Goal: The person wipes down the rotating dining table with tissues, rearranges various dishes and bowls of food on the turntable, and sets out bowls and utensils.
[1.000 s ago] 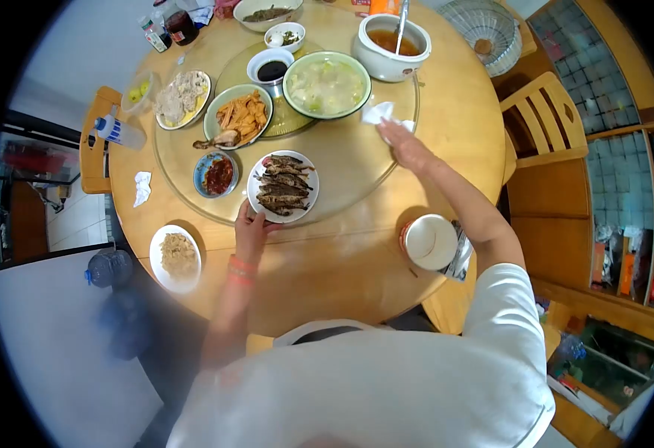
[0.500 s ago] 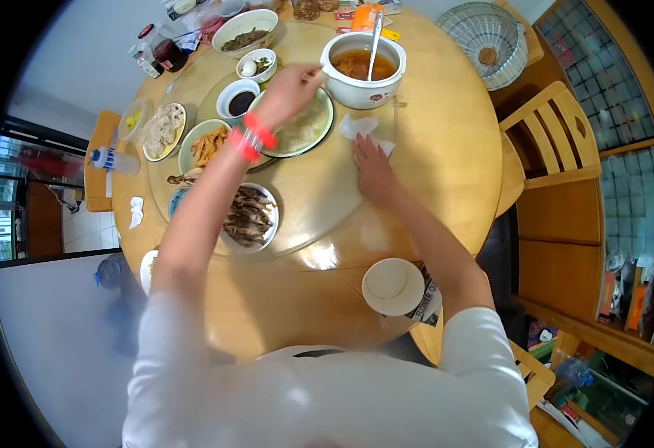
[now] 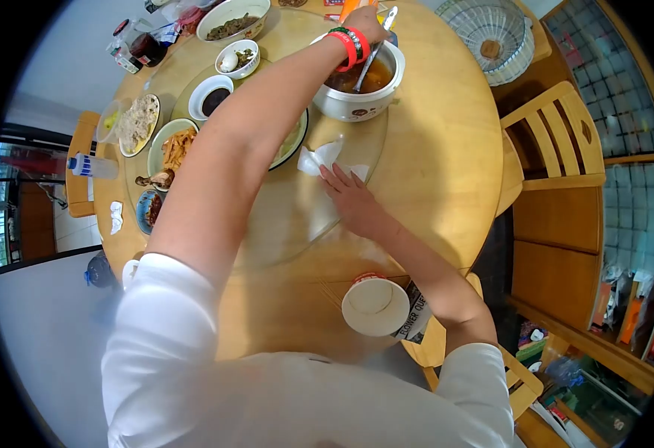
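My left hand (image 3: 367,24), past the red wristbands (image 3: 353,46), reaches over the white soup pot (image 3: 355,107) to the orange packet (image 3: 354,7) behind it. Its fingers are largely hidden, so their grip does not show. A metal spoon (image 3: 375,51) leans in the reddish broth beside that hand. My right hand (image 3: 357,207) lies with fingers stretched out on crumpled white tissue (image 3: 321,155) atop the glass turntable. My left arm covers most of the green-rimmed dish (image 3: 291,146) and the fish plate.
Around the turntable stand a noodle-coloured dish (image 3: 178,149), a dark sauce bowl (image 3: 211,97), an egg bowl (image 3: 239,60) and a greens bowl (image 3: 234,28). A paper bowl (image 3: 375,308) is near my body. Wooden chairs (image 3: 558,134) flank the table.
My left hand has moved from the pot's left side over to the orange packet. My right hand stays on the tissue. The view has shifted, so the table contents sit further left.
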The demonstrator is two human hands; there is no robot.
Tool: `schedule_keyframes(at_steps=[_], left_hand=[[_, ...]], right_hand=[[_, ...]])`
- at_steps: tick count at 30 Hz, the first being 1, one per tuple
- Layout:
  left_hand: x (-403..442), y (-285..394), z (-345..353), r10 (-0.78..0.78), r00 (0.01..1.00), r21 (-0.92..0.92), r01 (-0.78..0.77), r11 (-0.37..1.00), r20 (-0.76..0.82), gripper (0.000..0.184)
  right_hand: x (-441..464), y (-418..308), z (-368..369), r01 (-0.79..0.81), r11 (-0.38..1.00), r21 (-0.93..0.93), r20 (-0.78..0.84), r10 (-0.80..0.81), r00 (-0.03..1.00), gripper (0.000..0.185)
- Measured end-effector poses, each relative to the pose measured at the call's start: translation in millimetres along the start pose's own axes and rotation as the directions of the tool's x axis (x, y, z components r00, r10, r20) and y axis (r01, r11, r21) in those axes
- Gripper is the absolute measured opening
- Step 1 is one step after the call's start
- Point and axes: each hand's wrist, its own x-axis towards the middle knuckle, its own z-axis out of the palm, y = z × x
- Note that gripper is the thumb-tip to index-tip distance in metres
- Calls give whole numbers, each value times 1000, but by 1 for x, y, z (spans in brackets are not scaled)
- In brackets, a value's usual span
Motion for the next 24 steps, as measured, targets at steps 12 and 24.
schedule_keyframes(at_steps=[12,24], left_hand=[[-175,33,-157,247,968,-131,-238,962,50,14],[-278,5,-145,544,818,-29,-558,829,-188,38]], right_hand=[[2,-21,4,-83,997,-1,91,82,992,64],[15,-27,30,-141,981,-135,200,167,966,67]])
